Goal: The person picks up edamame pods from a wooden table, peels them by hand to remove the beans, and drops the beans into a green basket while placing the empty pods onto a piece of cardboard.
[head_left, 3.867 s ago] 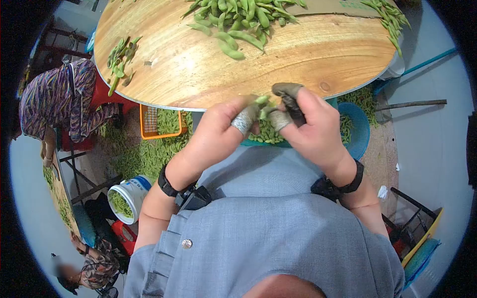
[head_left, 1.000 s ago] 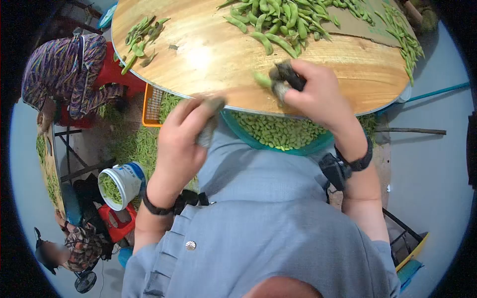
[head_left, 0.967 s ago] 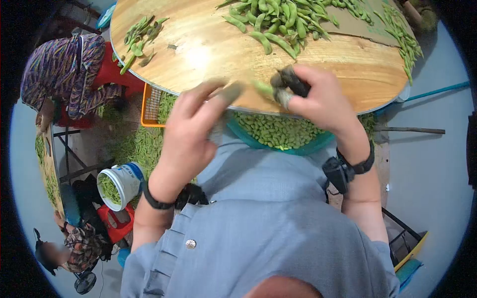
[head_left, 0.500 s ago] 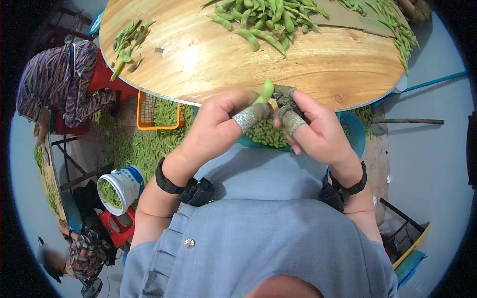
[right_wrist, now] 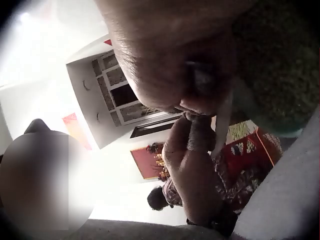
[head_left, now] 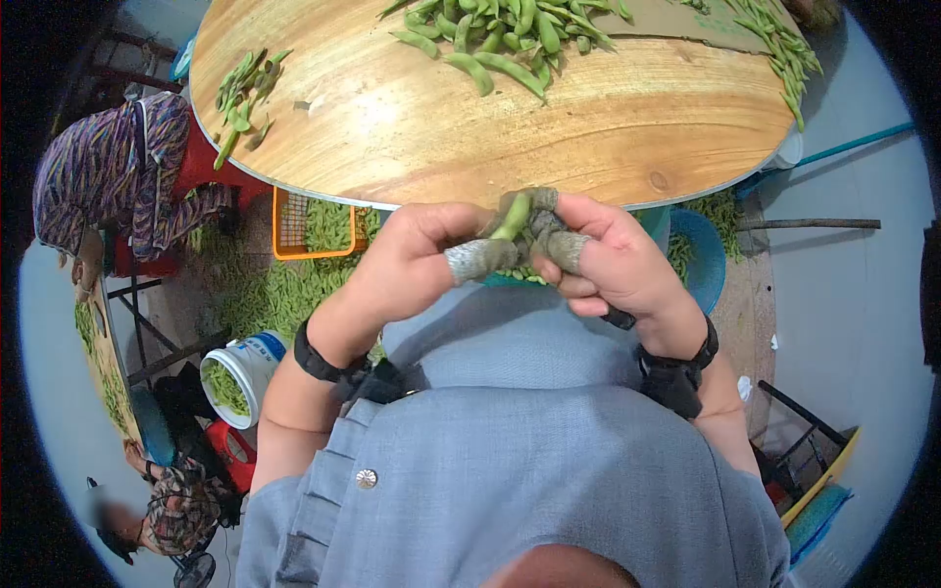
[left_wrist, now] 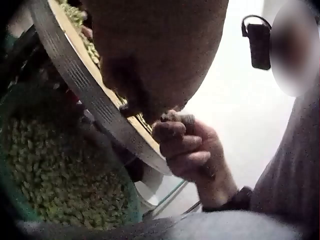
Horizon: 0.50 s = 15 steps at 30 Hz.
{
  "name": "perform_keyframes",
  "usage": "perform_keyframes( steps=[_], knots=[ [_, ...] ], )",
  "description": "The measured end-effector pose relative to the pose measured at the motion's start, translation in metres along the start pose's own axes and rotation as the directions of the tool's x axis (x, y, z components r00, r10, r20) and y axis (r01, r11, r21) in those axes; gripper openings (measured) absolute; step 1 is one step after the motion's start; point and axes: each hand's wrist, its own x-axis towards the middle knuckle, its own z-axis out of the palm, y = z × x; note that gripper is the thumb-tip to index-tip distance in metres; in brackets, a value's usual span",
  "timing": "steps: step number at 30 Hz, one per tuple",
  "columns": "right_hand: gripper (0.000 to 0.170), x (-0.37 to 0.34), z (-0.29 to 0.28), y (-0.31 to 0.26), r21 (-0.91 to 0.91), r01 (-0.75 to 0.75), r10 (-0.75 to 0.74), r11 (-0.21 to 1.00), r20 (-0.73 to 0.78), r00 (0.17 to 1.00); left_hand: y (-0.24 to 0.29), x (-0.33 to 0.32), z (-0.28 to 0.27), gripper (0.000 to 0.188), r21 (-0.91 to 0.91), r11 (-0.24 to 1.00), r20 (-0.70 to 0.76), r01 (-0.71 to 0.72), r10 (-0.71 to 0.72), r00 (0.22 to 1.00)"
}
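In the head view a green pod (head_left: 512,218) stands between the two hands at the table's near edge. The left hand (head_left: 421,253) pinches it between thumb and forefinger, the thumb wrapped in silvery tape. Touching it from the other side, the right hand (head_left: 618,257) has taped thumb and forefinger against the pod and its other fingers curled. Beneath the hands, the basin of shelled beans (left_wrist: 65,170) is mostly hidden in the head view but shows in the left wrist view. A pile of pods (head_left: 490,34) lies on the wooden table (head_left: 441,132).
Darker pods (head_left: 240,93) lie at the table's left, more pods (head_left: 774,49) at its right. Below are an orange basket (head_left: 284,223), a white bucket (head_left: 245,377), pods on the floor (head_left: 279,294) and a blue basin (head_left: 708,260). Two other people are at the left.
The left hand, apart from the right a second ago, has come to meet it at the table edge. Since half a second ago the pod has sunk lower between the fingers, and the hands have closed together.
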Motion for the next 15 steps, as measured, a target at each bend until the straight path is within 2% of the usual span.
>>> perform_keyframes(
  steps=[1,2,3,5,7,8,9,10,11,13,14,15],
  knots=[
    [0.042,-0.003,0.0,-0.003,0.137,-0.051,0.044,0.989,0.053,0.998,0.001,0.0,-0.004,0.02,0.003,1.0,0.001,0.001,-0.001,1.0],
    [0.042,-0.004,0.0,-0.004,0.141,-0.049,0.042,0.989,0.052,0.998,0.002,0.0,-0.007,0.02,-0.253,0.963,0.096,0.096,-0.073,0.993],
    [0.041,-0.004,-0.001,-0.006,0.208,-0.08,0.059,0.975,0.106,0.993,0.003,-0.001,-0.008,0.021,-0.481,0.853,0.204,0.203,-0.116,0.972],
    [0.04,-0.006,0.0,-0.009,0.27,-0.112,0.07,0.956,0.16,0.985,0.006,0.0,-0.004,0.023,-0.5,0.838,0.216,0.219,-0.125,0.968],
    [0.037,-0.005,0.004,-0.011,0.17,-0.03,0.028,0.985,0.017,0.999,0.015,0.002,0.003,0.02,-0.199,0.963,0.005,0.181,-0.184,0.983],
    [0.037,-0.004,0.006,-0.008,0.171,-0.029,0.027,0.985,0.016,1.0,0.015,0.003,0.007,0.02,-0.198,0.963,0.006,0.182,-0.184,0.983],
    [0.036,-0.003,0.007,-0.004,0.037,0.014,-0.012,0.999,-0.047,0.999,0.015,0.005,0.011,0.017,0.304,0.951,-0.117,-0.063,0.103,0.988],
    [0.035,-0.002,0.009,-0.001,-0.097,0.048,-0.058,0.994,-0.103,0.993,0.015,0.006,0.015,0.014,0.739,0.638,-0.08,-0.216,0.402,0.912],
    [0.035,-0.003,0.011,-0.001,-0.093,0.047,-0.057,0.995,-0.101,0.993,0.013,0.007,0.018,0.014,0.74,0.637,-0.08,-0.213,0.398,0.914],
    [0.033,-0.005,0.015,-0.005,-0.238,0.106,-0.146,0.965,-0.156,0.977,0.008,0.011,0.022,0.013,0.924,0.31,0.006,-0.225,0.575,0.818],
    [0.033,-0.004,0.016,-0.003,-0.236,0.107,-0.146,0.966,-0.156,0.977,0.008,0.011,0.024,0.012,0.948,0.255,0.003,-0.189,0.59,0.808],
    [0.034,-0.003,0.016,0.0,-0.249,0.152,-0.196,0.957,-0.165,0.967,0.008,0.013,0.026,0.012,0.948,0.253,0.005,-0.19,0.588,0.809]
  ],
)
